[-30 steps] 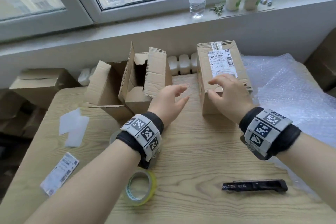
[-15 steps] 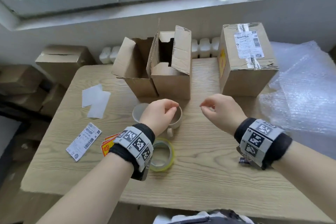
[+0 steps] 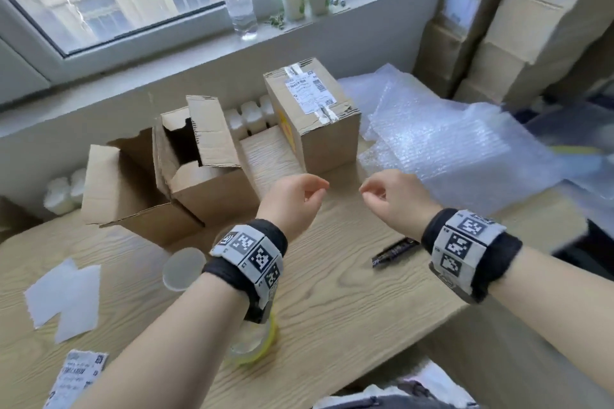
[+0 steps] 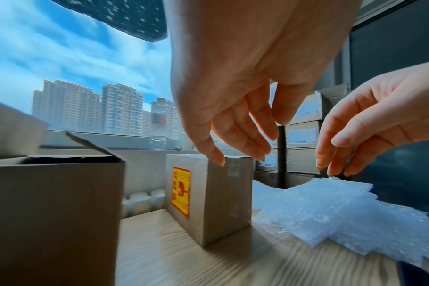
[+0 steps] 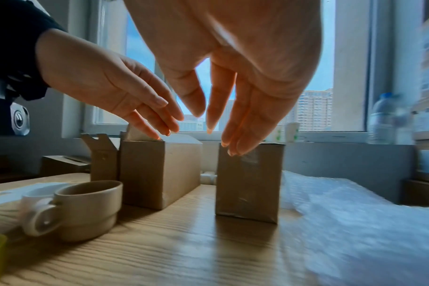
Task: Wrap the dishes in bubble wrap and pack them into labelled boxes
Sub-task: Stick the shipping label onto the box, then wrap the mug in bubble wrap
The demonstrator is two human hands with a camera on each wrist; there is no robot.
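Item 1, far left of the head view: white paper sheets [image 3: 64, 295] and a printed label [image 3: 78, 375] are lying on the bench [image 3: 332, 302].

Item 2, left of centre: an open box [image 3: 186, 173], flaps up, is standing at the back of the bench, empty as far as can be seen.

Item 3, lower centre: a beige mug [image 5: 86, 209], squat, with a looped handle, is sitting upright beneath the left forearm, with a white cup just behind it. A tape roll [image 3: 255, 342] is lying near it.

Item 4, centre: the left hand [image 3: 292, 202] is hovering, fingers loosely curled, holding nothing.

Item 5, upper centre: a sealed box [image 3: 315, 116] is carrying a shipping label on top.

Item 6, right of centre: the right hand [image 3: 395, 199] is hovering likewise, relaxed and empty.

Item 7, right: bubble wrap [image 3: 448, 143], clear sheets in a loose stack, is lying just beyond the right hand, its long side running toward the right of the frame. The right hand is nearer; a sheet is probably the next thing wanted.
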